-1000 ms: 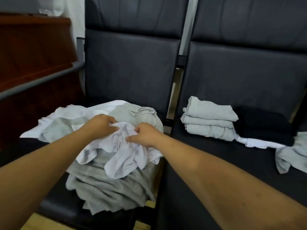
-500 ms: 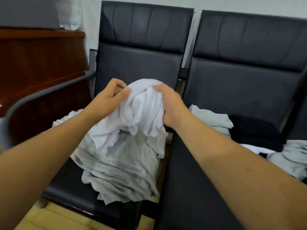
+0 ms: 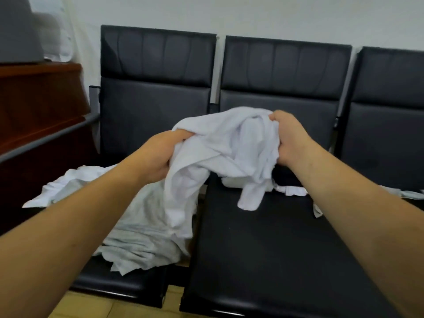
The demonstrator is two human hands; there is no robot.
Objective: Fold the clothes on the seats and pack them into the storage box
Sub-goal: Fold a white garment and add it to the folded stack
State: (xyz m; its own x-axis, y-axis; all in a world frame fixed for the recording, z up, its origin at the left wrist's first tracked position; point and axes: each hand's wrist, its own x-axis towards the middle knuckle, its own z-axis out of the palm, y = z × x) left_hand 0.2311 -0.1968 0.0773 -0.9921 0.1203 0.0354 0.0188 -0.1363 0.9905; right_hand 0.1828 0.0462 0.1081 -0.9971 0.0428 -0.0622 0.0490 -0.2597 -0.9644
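Head view, one camera. Both bare forearms enter from the bottom corners and reach forward over the seats.

Nearest: a strip of yellowish floor (image 3: pixel 103 306) under the front edge of the left seat (image 3: pixel 119 281). The middle seat (image 3: pixel 263 249) has a bare black pan in its front half.

On the left seat lies a loose pile of pale grey and white clothes (image 3: pixel 137 230), unfolded, spilling to the front edge of the pan.

Above the gap between these two seats I log the white garment (image 3: pixel 224 148), bunched and held in the air. The left hand (image 3: pixel 158 157) has fingers curled round a fistful at the garment's left edge. The right hand (image 3: pixel 291 141) has fingers curled tight on its upper right edge. One fold hangs down to the pile; I cannot tell whether it touches. A sleeve-like end dangles over the middle seat.

Behind the garment, at the back of the middle seat, a white strip of cloth (image 3: pixel 291 191) shows; the rest there is hidden. A pale cloth (image 3: pixel 413 194) lies at the right edge of view.

Further back: black padded backrests, with a third seat (image 3: pixel 385 134) on the right. Left of the row, a grey armrest rail (image 3: pixel 46 138) runs before a dark wooden cabinet (image 3: pixel 39 106), which bears a grey object (image 3: pixel 18 31). White wall (image 3: pixel 252 14) behind.
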